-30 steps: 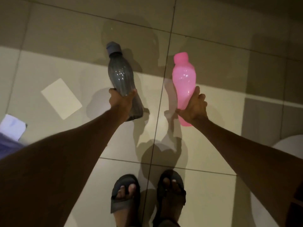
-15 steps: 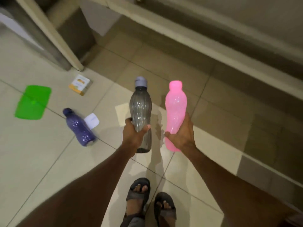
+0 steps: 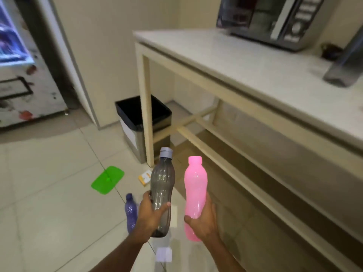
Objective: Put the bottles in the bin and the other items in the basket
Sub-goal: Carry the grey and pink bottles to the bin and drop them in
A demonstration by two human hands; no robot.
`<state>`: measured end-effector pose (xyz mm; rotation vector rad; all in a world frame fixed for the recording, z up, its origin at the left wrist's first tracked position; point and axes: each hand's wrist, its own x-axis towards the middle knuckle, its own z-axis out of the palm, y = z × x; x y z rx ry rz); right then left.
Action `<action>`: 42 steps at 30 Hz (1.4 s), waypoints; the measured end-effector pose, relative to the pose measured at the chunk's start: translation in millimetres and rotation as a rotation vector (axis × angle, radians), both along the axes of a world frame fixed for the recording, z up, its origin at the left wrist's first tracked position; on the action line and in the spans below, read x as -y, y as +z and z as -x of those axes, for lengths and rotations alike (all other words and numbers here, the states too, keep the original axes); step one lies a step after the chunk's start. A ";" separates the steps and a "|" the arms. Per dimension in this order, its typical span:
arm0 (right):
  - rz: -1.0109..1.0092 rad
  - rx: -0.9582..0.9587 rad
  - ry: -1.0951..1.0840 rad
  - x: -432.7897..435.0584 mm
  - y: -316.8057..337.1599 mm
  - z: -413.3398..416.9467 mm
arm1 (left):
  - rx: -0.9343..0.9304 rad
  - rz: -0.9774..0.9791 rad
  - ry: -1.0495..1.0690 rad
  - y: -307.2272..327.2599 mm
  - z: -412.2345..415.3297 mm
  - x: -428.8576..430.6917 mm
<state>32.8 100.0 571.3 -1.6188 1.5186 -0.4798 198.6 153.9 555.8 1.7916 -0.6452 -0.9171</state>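
The left grip (image 3: 151, 216) is wrapped round the grey bottle (image 3: 163, 185) and the right grip (image 3: 204, 222) round the pink bottle (image 3: 195, 185), both upright. Best step past the purple bottle (image 3: 130, 211) on the floor, then drop each into the black-lined bin (image 3: 127, 132), keeping left of the table leg (image 3: 147, 124).

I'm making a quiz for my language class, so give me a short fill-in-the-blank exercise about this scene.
1. The left hand grips the grey bottle; the right hand grips the ____ one.
2. The purple bottle lies on the ____.
3. The bin stands beside a leg of the ____.
Missing words: pink, floor, table.
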 end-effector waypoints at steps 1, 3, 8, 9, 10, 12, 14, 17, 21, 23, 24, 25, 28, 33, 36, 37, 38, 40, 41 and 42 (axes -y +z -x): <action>0.010 0.009 0.010 -4.0 21.0 -8.0 | 0.015 0.016 0.019 23.8 -5.8 -5.4; 0.021 0.038 0.035 -12.9 59.1 -24.8 | 0.026 0.042 0.052 66.6 -17.2 -16.9; 0.046 0.085 0.142 -38.8 127.0 -73.4 | 0.021 0.103 0.152 138.9 -53.7 -61.0; 0.049 0.094 0.166 -44.9 136.5 -84.9 | 0.018 0.119 0.177 147.6 -63.4 -71.1; 0.051 0.102 0.190 -51.8 145.3 -96.9 | 0.018 0.132 0.200 155.3 -73.6 -81.3; 0.068 0.113 0.236 -64.3 160.3 -122.5 | 0.014 0.141 0.237 167.1 -95.7 -100.2; 0.087 0.122 0.282 -76.2 172.6 -151.6 | 0.012 0.135 0.271 174.6 -120.8 -119.9; 0.103 0.126 0.341 -96.0 187.0 -203.2 | 0.033 0.126 0.337 182.4 -165.9 -148.9; 0.150 0.128 0.412 -128.9 197.8 -280.3 | 0.060 0.128 0.399 187.6 -235.9 -183.1; 0.156 0.124 0.437 -143.1 201.0 -320.2 | 0.059 0.119 0.417 187.7 -272.3 -200.3; 0.156 0.129 0.446 -149.0 202.6 -339.4 | 0.059 0.120 0.427 187.9 -290.2 -208.5; 0.156 0.130 0.455 -154.6 204.9 -358.0 | 0.064 0.123 0.438 188.5 -307.8 -216.1; 0.172 0.127 0.486 -167.1 211.1 -409.4 | 0.094 0.127 0.472 192.8 -356.8 -234.7; 0.169 0.114 0.529 -175.2 215.3 -480.8 | 0.105 0.126 0.512 198.5 -424.7 -249.9; 0.160 0.107 0.551 -170.0 212.2 -520.4 | 0.107 0.125 0.510 197.7 -461.4 -249.1; 0.159 0.105 0.555 -166.4 210.6 -534.3 | 0.110 0.123 0.512 196.4 -474.3 -247.1; 0.160 0.102 0.561 -162.3 208.5 -548.4 | 0.114 0.120 0.516 194.6 -487.4 -244.4; 0.162 0.099 0.574 -152.3 203.1 -577.7 | 0.118 0.113 0.524 189.5 -515.5 -235.8; 0.159 0.098 0.580 -146.0 199.8 -591.9 | 0.114 0.108 0.527 186.5 -529.9 -229.7; 0.155 0.095 0.583 -138.6 196.3 -606.7 | 0.110 0.103 0.528 184.1 -544.6 -222.5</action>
